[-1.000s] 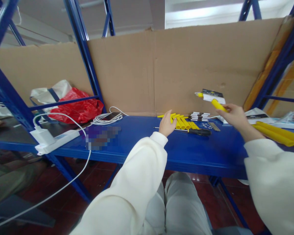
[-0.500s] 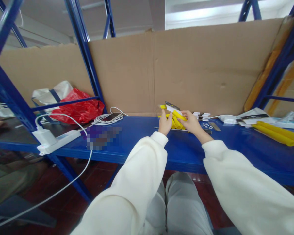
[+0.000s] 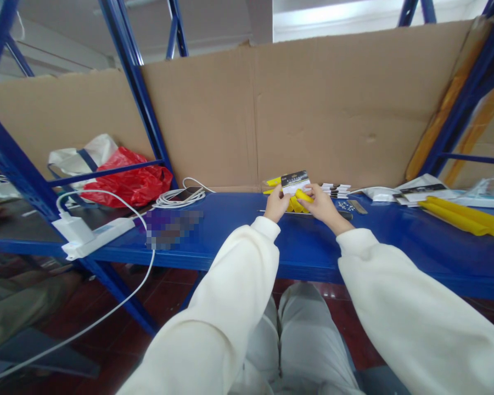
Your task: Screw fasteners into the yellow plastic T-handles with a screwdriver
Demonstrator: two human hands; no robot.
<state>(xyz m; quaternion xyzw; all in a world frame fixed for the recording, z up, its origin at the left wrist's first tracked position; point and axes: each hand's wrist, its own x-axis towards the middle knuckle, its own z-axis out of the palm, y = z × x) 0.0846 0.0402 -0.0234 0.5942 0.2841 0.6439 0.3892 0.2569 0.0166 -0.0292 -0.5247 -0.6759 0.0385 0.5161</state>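
Note:
My left hand (image 3: 276,205) is closed at the lower left of a black-and-white printed card (image 3: 295,181), which stands tilted above the table. Between both hands a yellow tube-like roll (image 3: 302,195) lies against the card's lower edge, and the fingers of my right hand (image 3: 323,205) pinch its right end. Just beneath, several more yellow rolls (image 3: 295,207) rest on the blue table. Behind my left hand another yellow piece (image 3: 273,181) shows. How the card and the roll are joined, if at all, is hidden by my fingers.
Right of my hands are a stack of black-and-white cards (image 3: 335,190), a small metal strip (image 3: 358,207) and long yellow rolls (image 3: 463,215). To the left lie a coiled white cable (image 3: 175,200), a phone (image 3: 189,193), a power strip (image 3: 107,236) and a red bag (image 3: 134,181). Cardboard (image 3: 333,109) stands behind.
The card has turned so that its printed face shows more fully towards me. The yellow roll is now seen more end-on. Both hands stay close together in nearly the same place.

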